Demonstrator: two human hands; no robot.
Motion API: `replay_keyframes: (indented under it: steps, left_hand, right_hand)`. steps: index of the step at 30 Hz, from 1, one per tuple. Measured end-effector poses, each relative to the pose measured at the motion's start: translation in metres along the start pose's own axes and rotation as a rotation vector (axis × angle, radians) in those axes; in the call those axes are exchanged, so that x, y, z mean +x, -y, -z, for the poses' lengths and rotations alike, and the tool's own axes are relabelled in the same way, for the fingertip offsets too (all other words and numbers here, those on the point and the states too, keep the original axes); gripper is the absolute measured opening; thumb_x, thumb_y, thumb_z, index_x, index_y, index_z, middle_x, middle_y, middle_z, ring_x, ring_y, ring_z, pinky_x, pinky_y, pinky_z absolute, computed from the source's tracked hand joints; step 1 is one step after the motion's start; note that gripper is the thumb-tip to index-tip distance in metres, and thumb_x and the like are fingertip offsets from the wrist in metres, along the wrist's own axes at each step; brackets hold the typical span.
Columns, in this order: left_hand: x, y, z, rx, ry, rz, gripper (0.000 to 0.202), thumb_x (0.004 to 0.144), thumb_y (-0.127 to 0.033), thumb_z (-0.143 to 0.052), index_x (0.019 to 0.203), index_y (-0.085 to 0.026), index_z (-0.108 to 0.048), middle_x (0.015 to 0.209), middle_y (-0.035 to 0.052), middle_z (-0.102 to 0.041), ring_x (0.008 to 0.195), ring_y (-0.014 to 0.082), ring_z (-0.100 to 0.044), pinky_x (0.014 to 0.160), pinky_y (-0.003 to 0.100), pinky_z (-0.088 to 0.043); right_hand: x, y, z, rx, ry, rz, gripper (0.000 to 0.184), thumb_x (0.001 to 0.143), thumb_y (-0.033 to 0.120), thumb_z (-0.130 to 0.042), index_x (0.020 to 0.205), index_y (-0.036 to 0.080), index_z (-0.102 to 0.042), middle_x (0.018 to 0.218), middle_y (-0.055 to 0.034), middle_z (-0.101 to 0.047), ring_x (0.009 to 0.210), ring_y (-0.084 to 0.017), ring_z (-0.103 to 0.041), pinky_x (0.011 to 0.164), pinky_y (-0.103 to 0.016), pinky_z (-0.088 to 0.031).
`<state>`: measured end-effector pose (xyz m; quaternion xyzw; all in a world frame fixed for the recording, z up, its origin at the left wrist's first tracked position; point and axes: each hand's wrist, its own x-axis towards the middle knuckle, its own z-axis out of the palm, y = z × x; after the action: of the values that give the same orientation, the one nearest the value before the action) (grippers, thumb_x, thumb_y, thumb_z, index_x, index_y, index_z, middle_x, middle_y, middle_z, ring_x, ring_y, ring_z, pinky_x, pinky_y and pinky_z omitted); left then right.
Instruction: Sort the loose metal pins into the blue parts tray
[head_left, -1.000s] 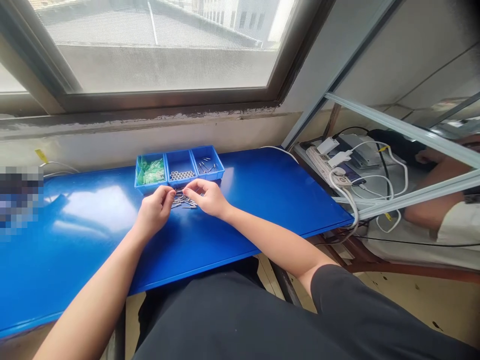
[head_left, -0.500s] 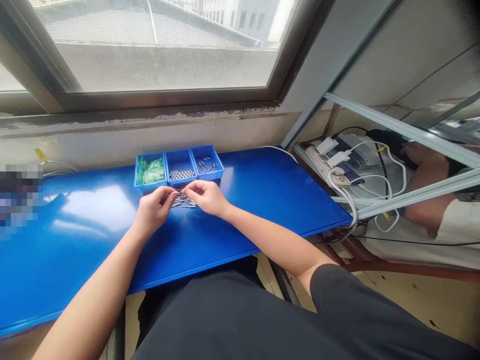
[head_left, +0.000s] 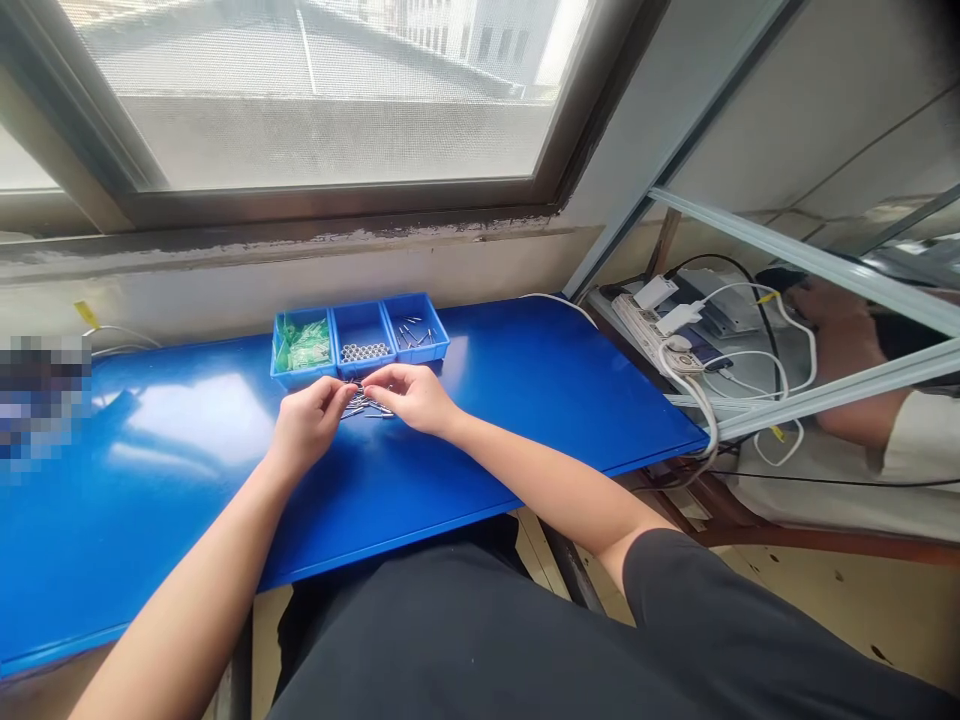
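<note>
Your table was a smooth, glossy sheet of blue, streaked with white glare on the left. On it, at the near side of the bins, lay the pins, slim, straight, shiny metal pieces heaped loosely at varied angles. Your left hand was at the left of the heap, thumb and forefinger drawn narrowly together; your right hand curved over it from the right, its fingers narrow too, the two sets of tips almost meeting. Whether either hand pinched a pin, I cannot tell. The bins were blue, rectangular and open-topped, three side by side toward the far edge. The left bin held crinkled, translucent green packets; the middle bin held small, silvery rings, set close in rows at its near end; the right bin held a few thin metal rods, scattered. Beyond stood a window with fine mesh and a dull frame. Far right, behind ribbed, pale rails, a white power strip, looping cables and a co-worker's arm showed.
</note>
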<state>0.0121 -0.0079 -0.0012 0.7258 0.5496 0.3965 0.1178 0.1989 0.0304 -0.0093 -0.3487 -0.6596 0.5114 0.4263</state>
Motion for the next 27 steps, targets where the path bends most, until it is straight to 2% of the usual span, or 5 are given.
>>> replay_keyframes:
  steps: [6,16,20,22,27]
  left_hand:
    - [-0.001,0.000,-0.003,-0.038,-0.008,-0.022,0.027,0.089,-0.043,-0.058,0.098,-0.020,-0.069,0.055,-0.0052,-0.053,0.049,0.0088,-0.045,0.054,0.020,-0.041]
    - [0.001,0.000,-0.001,0.011,0.015,-0.033,0.034,0.092,-0.045,-0.052,0.085,-0.018,-0.071,0.062,-0.0003,-0.065,0.053,0.0107,-0.052,0.054,0.021,-0.042]
    - [0.000,0.001,0.000,0.001,0.020,-0.027,0.034,0.092,-0.045,-0.052,0.088,-0.018,-0.072,0.064,0.0000,-0.066,0.054,0.0112,-0.053,0.055,0.021,-0.042]
    - [0.000,0.002,-0.001,-0.003,0.011,-0.012,0.033,0.092,-0.045,-0.053,0.092,-0.018,-0.072,0.063,-0.0008,-0.065,0.053,0.0110,-0.053,0.054,0.022,-0.042]
    - [-0.001,0.001,-0.002,0.002,0.008,-0.003,0.032,0.092,-0.044,-0.053,0.092,-0.018,-0.071,0.058,-0.0026,-0.060,0.049,0.0100,-0.048,0.052,0.022,-0.039]
  right_hand:
    - [0.001,0.002,0.002,-0.035,-0.036,0.003,0.027,0.081,0.039,-0.068,0.091,0.014,-0.074,0.090,-0.0070,-0.074,0.080,-0.016,-0.068,0.074,-0.028,-0.055]
    - [0.000,0.002,0.000,0.086,-0.026,-0.026,0.029,0.076,0.040,-0.073,0.089,0.014,-0.073,0.088,-0.0069,-0.074,0.080,-0.015,-0.068,0.075,-0.029,-0.055]
    - [0.004,-0.002,-0.001,0.190,-0.038,-0.100,0.034,0.071,0.043,-0.077,0.085,0.013,-0.072,0.077,-0.0042,-0.071,0.065,-0.011,-0.063,0.061,-0.025,-0.053]
    - [0.008,-0.004,0.001,0.234,-0.080,-0.144,0.037,0.068,0.045,-0.078,0.085,0.013,-0.071,0.077,-0.0040,-0.070,0.064,-0.011,-0.061,0.057,-0.024,-0.052]
    - [0.019,-0.009,0.011,0.326,-0.303,-0.198,0.036,0.072,0.043,-0.077,0.091,0.014,-0.070,0.087,-0.0068,-0.071,0.075,-0.013,-0.065,0.065,-0.025,-0.057]
